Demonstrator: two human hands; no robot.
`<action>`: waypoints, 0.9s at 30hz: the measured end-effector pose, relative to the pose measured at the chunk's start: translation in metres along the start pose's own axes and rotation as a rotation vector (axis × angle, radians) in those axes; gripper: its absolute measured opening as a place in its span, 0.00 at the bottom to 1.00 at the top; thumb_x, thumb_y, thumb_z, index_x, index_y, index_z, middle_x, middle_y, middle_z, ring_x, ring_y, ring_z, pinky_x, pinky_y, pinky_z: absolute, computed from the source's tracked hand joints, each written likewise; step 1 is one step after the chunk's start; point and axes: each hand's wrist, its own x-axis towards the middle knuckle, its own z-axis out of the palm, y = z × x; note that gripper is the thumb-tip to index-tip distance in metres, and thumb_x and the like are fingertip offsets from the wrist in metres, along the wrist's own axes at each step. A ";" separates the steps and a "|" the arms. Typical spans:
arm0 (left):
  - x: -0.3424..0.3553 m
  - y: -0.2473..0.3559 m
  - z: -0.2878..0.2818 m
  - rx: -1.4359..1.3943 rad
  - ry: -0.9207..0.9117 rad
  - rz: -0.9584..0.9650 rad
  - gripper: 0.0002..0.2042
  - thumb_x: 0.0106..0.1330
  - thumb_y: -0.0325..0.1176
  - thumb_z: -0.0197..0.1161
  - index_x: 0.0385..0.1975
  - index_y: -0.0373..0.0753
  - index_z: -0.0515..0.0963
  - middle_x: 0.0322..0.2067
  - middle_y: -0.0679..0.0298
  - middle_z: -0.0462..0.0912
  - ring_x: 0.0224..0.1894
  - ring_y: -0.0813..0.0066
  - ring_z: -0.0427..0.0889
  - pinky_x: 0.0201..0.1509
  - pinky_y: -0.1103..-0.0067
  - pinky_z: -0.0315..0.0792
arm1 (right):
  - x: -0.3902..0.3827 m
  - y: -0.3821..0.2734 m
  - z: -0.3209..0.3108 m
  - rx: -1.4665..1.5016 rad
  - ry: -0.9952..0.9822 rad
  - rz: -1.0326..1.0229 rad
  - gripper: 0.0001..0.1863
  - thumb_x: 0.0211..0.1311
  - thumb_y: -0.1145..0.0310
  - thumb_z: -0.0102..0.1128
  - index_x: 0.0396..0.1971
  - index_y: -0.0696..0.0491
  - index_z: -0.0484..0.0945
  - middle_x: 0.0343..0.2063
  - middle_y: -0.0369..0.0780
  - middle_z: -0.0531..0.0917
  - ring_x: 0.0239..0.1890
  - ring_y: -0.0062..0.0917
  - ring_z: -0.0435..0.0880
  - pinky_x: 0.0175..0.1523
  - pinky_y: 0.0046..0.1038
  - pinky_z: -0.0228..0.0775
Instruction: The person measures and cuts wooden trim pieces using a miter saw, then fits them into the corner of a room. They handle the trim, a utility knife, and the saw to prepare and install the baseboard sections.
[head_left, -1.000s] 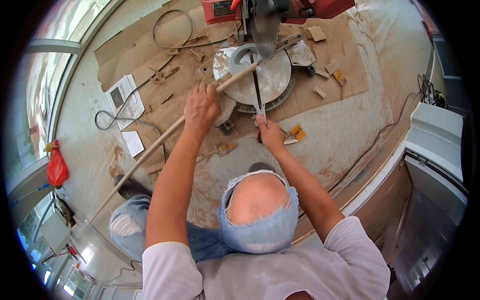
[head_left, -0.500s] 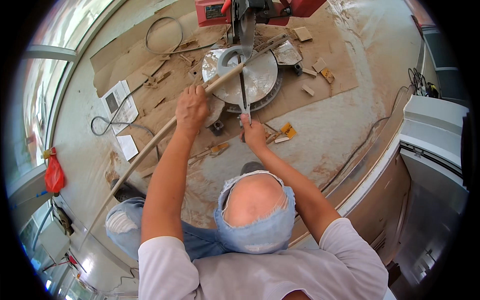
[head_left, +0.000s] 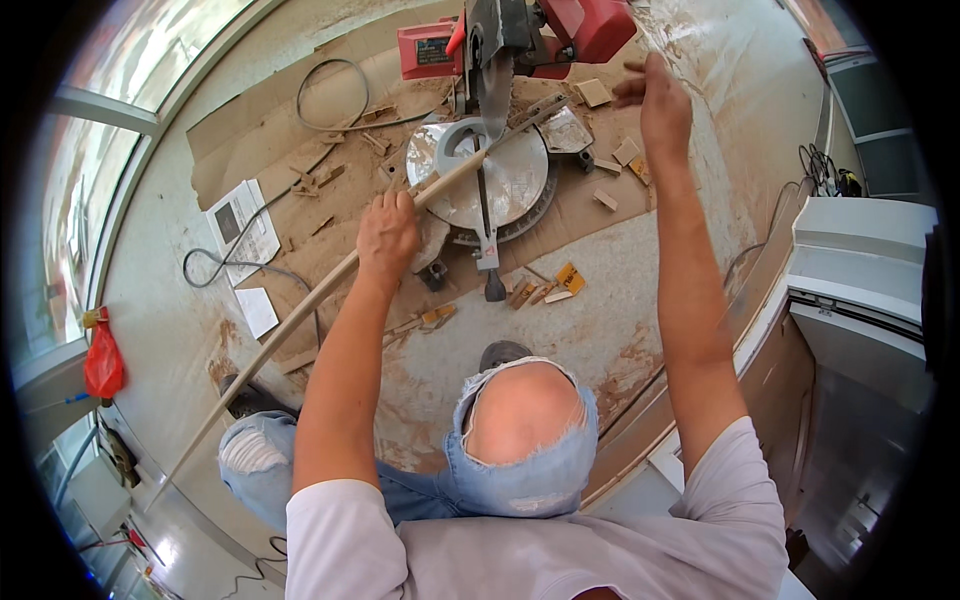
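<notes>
My left hand (head_left: 388,234) is closed round a long thin wooden strip (head_left: 290,327). The strip runs from the floor at the lower left up onto the round metal table (head_left: 520,178) of a red miter saw (head_left: 597,30). Its far end lies along the fence, close beneath the raised toothed blade (head_left: 495,95). Off to the right of the saw, my right hand (head_left: 660,105) is up in the air with its fingers apart, holding nothing. A dark knob (head_left: 495,287) at the saw table's front arm is untouched.
Sawdust-covered cardboard (head_left: 240,130) lies under the saw. Wood offcuts (head_left: 594,93) are scattered about it. A dark cable (head_left: 300,100) loops at the left near printed paper sheets (head_left: 243,222). A red plastic bag (head_left: 103,360) hangs at the far left. My knee (head_left: 525,415) is close in front.
My right hand has let go of the knob at the saw's front arm and moved up and right, beside the saw. My left hand keeps its hold on the wooden strip.
</notes>
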 end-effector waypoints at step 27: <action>0.005 0.002 0.002 0.000 0.018 -0.003 0.09 0.59 0.33 0.63 0.34 0.37 0.71 0.35 0.54 0.77 0.41 0.53 0.78 0.43 0.63 0.72 | -0.010 -0.140 0.045 0.089 -0.151 0.094 0.15 0.71 0.61 0.54 0.48 0.56 0.70 0.28 0.39 0.79 0.23 0.20 0.78 0.26 0.24 0.76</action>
